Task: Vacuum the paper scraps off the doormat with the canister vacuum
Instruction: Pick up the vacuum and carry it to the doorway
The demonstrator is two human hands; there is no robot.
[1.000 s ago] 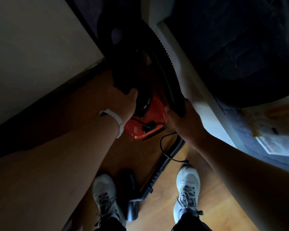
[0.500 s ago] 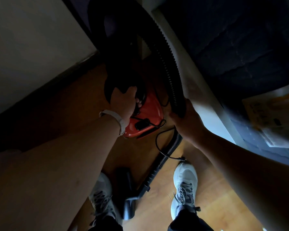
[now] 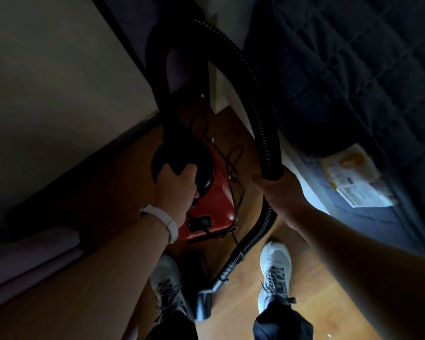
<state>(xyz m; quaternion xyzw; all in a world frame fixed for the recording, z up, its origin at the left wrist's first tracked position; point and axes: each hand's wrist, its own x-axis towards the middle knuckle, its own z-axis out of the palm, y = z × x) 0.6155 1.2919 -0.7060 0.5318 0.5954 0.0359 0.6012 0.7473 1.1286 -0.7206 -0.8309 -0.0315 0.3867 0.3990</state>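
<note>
Left grip clenched on the red plastic canister vacuum by its black handle, near the wooden floor's wall edge. Right grip grasps the black ribbed hose, probably to stop it trailing. Doormat unseen.

Your left grip covers the part it holds atop the canister vacuum, which is lost in shadow. Right of the vacuum, the hose hides the fingers of your right grip. Farther right, the paper has print too blurred to read.
</note>
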